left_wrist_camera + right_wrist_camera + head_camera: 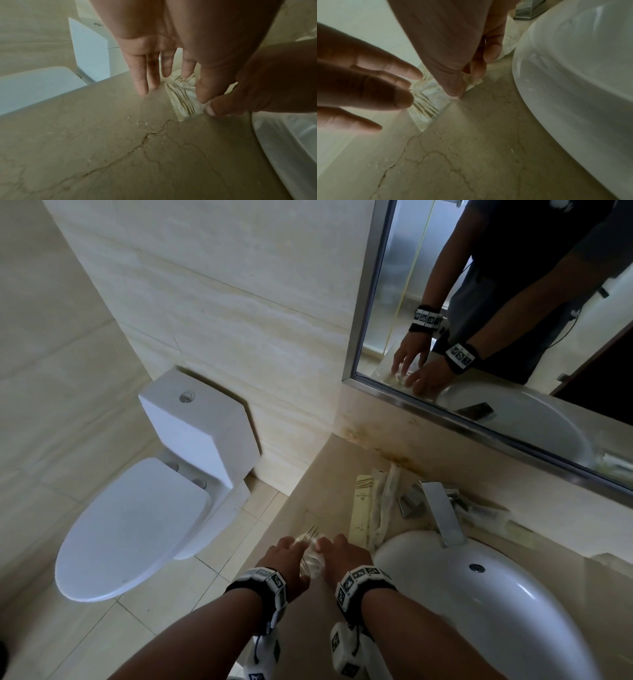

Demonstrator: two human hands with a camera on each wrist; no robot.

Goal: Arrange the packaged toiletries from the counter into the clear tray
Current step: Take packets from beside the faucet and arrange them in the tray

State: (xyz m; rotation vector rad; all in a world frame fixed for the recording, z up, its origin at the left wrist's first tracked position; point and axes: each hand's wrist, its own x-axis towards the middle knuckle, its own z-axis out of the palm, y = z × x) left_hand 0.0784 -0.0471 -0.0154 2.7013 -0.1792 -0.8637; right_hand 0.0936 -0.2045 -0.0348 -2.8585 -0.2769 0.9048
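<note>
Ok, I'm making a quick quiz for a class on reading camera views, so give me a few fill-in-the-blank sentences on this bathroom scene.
1. The small striped packet lies on the ____, between both hands.
2. The right hand works beside the white ____, on its left.
3. The long cream packets lie just left of the chrome ____.
4. The left hand has its fingers ____ rather than curled.

Missing words: counter; sink; faucet; straight
</note>
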